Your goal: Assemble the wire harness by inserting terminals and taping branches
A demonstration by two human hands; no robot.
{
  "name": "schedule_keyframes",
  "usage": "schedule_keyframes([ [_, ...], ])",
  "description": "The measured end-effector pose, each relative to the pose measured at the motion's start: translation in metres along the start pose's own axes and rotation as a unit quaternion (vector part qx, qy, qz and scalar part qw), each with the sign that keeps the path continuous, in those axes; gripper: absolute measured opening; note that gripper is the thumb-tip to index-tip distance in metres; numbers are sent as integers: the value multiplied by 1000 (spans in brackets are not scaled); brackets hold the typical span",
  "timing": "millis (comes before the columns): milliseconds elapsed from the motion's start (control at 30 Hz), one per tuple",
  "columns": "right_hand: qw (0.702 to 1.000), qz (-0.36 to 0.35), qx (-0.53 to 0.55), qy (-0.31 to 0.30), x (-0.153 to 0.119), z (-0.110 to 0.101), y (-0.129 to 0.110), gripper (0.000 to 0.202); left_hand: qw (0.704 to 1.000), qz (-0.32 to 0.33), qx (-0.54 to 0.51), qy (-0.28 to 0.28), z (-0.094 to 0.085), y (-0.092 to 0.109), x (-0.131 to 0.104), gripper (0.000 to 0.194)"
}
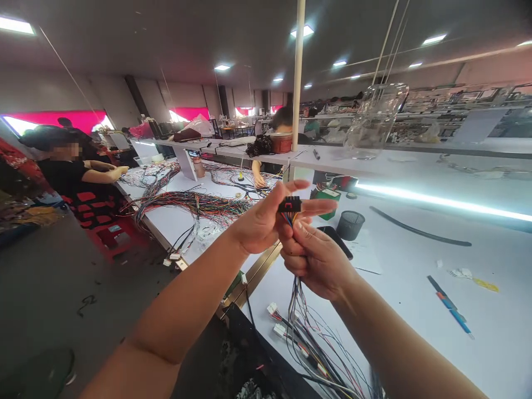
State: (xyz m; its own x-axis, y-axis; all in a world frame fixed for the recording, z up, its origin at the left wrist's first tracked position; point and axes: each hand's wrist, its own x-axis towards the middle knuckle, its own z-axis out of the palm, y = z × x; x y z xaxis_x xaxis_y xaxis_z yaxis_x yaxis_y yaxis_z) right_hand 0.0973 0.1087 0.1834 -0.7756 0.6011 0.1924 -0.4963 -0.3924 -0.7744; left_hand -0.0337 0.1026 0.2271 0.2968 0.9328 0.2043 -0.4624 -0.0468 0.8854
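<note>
Held up in front of me is a black connector (290, 205) with a red mark on its face and several coloured wires running into its lower side. My left hand (266, 219) grips the connector from the left, its fingers reaching behind it. Just below, my right hand (310, 252) is closed around the wires, thumb against them near the connector. From under the right fist the wire bundle (296, 293) hangs down to the table edge. There it meets more cables with white connectors (280, 331) at their ends.
A black mesh cup (350, 225) and a dark phone (336, 241) stand beyond my right hand. Farther right lie a black tube (419, 228) and a blue-handled tool (451, 307). Wire harnesses (195, 205) cover the left table, where a co-worker (70, 172) sits. Another person's hand (260, 180) works behind.
</note>
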Motion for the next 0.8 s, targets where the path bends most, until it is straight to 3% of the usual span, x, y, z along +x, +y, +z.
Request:
schedule_keyframes([
  [100, 998, -29, -39, 48, 1, -6, -9, 32, 997, 12, 77, -20, -8, -14, -8, 40],
  [200, 994, -13, -94, 57, 0, -14, -13, 38, 989, 18, 144, 28, -11, -21, -15, 30],
  [367, 985, -14, -168, 28, -5, -31, -1, 36, 971, 19, 233, 56, -14, -19, -14, 30],
  [467, 981, -71, -162, 84, -6, -36, 10, 34, 945, 67, 311, 79, -14, -24, -11, 26],
  [533, 976, -95, -163, 109, -6, -36, 14, 35, 937, 93, 324, 88, -12, -32, -11, 24],
  [667, 970, -75, -217, 79, -9, -37, 6, 37, 956, 90, 262, 93, -8, -44, -13, 24],
  [733, 942, -55, -326, 60, -12, -42, -8, 40, 961, 78, 254, 80, -8, -45, -13, 25],
  [800, 885, -60, -453, 87, -16, -48, -28, 36, 959, 76, 262, 82, -8, -44, -11, 23],
])
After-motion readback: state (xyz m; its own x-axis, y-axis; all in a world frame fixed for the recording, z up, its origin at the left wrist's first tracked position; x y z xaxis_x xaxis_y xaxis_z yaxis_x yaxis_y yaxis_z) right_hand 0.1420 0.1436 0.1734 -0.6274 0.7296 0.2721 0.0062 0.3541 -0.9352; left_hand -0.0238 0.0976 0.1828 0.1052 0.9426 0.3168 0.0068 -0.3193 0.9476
